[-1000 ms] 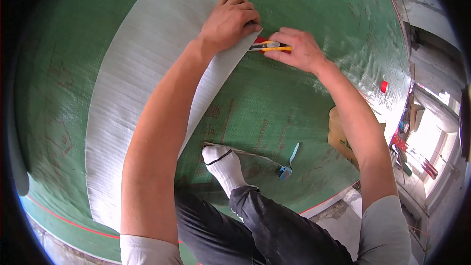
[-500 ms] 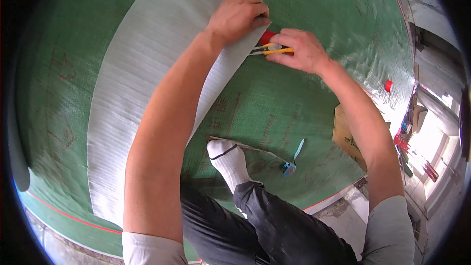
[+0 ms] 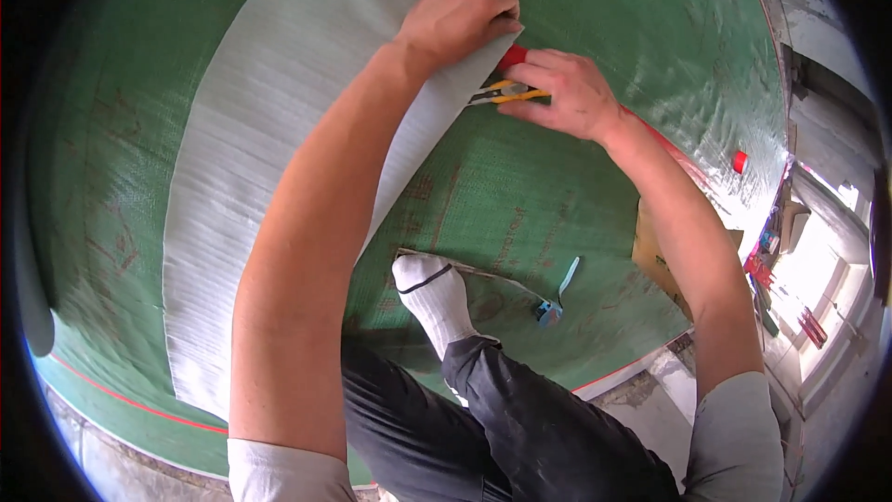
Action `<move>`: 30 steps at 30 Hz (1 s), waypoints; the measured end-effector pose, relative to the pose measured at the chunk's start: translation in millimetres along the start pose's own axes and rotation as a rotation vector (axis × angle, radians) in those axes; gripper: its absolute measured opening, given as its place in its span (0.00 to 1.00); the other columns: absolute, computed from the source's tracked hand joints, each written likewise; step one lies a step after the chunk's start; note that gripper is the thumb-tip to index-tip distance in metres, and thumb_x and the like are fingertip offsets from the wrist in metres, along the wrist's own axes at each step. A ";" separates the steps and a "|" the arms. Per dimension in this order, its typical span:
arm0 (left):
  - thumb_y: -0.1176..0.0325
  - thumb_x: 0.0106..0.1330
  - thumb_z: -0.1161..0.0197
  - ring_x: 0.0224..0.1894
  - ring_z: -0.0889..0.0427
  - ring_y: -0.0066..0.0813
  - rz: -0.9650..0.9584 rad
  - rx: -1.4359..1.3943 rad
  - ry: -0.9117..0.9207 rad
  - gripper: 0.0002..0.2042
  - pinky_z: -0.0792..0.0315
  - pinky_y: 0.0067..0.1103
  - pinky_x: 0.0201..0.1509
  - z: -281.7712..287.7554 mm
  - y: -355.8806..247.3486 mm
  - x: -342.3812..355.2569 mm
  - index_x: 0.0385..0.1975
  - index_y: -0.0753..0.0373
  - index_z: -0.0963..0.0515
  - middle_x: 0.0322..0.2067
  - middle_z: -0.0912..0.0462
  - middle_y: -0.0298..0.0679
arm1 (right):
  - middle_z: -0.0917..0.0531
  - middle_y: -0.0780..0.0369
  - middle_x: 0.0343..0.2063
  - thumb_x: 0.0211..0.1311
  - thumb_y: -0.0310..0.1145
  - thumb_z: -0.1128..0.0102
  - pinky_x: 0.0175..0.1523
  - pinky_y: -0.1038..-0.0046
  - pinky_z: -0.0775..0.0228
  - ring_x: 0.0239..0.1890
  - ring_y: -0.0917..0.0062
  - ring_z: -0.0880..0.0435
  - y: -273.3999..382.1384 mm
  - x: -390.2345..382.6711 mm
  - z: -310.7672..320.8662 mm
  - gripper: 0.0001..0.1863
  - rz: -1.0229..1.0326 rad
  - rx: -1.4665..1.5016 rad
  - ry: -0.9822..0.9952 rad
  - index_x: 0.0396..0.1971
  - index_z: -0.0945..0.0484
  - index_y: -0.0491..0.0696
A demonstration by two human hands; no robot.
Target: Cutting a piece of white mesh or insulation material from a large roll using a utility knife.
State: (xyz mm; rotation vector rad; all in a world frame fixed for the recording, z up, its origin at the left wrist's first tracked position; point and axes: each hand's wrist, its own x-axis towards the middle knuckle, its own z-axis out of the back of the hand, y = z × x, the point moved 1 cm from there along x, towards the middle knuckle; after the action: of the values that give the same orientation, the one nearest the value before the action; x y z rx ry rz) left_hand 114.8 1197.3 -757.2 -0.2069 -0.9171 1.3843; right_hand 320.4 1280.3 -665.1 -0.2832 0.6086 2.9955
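A white sheet of thin padding (image 3: 251, 130) lies on the green covering (image 3: 641, 28). My left hand (image 3: 465, 11) is closed on the sheet's upper right corner, fingers curled over its edge. Just right of it, my right hand (image 3: 562, 95) is closed around a yellow-and-black utility knife (image 3: 514, 90), its front end at the sheet's right edge. A red object (image 3: 515, 56) shows beneath that hand, partly hidden; whether the hand holds it too I cannot tell.
My socked foot (image 3: 429, 297) rests on the covering beside a blue tool with a strap (image 3: 549, 312) and a long strip. A cardboard piece (image 3: 655, 256) and small red object (image 3: 740, 162) lie rightward. Clutter (image 3: 771, 279) and concrete (image 3: 799, 19) lie past the covering's right edge.
My left hand has moved up and to the right with the sheet's corner. My right hand stays nearly in place with the knife, shifting only slightly.
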 end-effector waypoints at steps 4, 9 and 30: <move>0.56 0.72 0.26 0.61 0.18 0.38 -0.003 -0.012 -0.016 0.09 0.28 0.37 0.66 2.4 0.3 -6.6 0.38 0.54 0.13 0.45 0.11 0.31 | 0.16 0.63 0.36 0.63 0.47 0.18 0.45 0.60 0.19 0.41 0.63 0.14 -1.0 -3.8 -3.0 0.19 0.000 -0.013 -0.035 0.44 0.14 0.51; 0.56 0.72 0.27 0.61 0.18 0.37 -0.002 0.007 -0.036 0.09 0.28 0.38 0.66 1.2 1.8 2.7 0.38 0.54 0.13 0.44 0.11 0.30 | 0.18 0.63 0.36 0.62 0.47 0.18 0.45 0.60 0.19 0.41 0.64 0.14 -11.3 -13.7 0.7 0.20 -0.042 -0.045 -0.003 0.47 0.12 0.52; 0.56 0.73 0.29 0.60 0.18 0.44 0.070 -0.026 0.033 0.11 0.28 0.42 0.71 11.5 -5.7 7.2 0.41 0.56 0.13 0.46 0.11 0.37 | 0.17 0.62 0.36 0.58 0.47 0.15 0.43 0.60 0.18 0.39 0.64 0.14 17.8 -9.1 -12.5 0.23 0.027 0.005 0.004 0.46 0.12 0.49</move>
State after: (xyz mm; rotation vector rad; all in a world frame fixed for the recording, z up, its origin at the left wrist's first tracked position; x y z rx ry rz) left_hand 110.9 1198.1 -743.1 -0.2836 -0.9082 1.4299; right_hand 329.5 1258.8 -667.9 -0.2830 0.6254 3.0190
